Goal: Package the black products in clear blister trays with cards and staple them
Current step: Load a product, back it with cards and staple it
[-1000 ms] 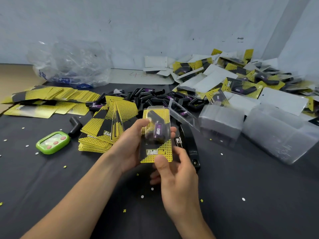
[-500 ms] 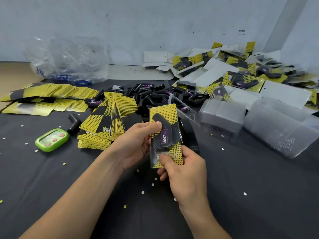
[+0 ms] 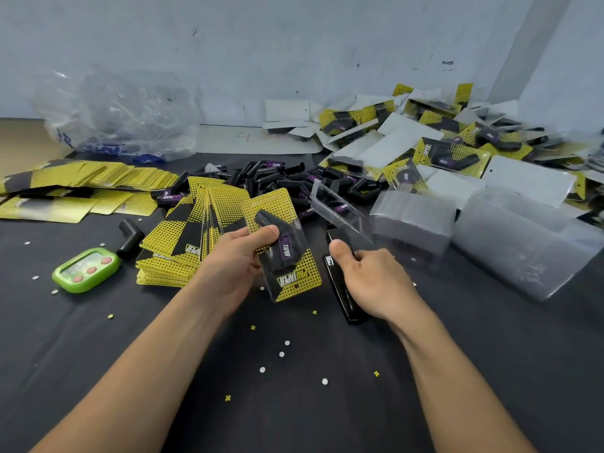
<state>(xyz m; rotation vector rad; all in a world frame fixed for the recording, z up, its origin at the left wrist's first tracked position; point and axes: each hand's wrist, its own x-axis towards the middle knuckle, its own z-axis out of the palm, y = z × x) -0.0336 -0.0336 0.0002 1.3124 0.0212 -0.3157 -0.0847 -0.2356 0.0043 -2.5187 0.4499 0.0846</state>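
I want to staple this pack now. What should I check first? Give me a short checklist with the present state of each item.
1. Left hand grips the blister pack: ok.
2. Black product sits inside the pack: ok.
3. Right hand grips the stapler: ok.
4. Pack edge is inside the stapler: not ok, they are apart.
5. Stapler is loaded: cannot tell.

pale scuffed wall (image 3: 294,44), dark tabletop (image 3: 327,420)
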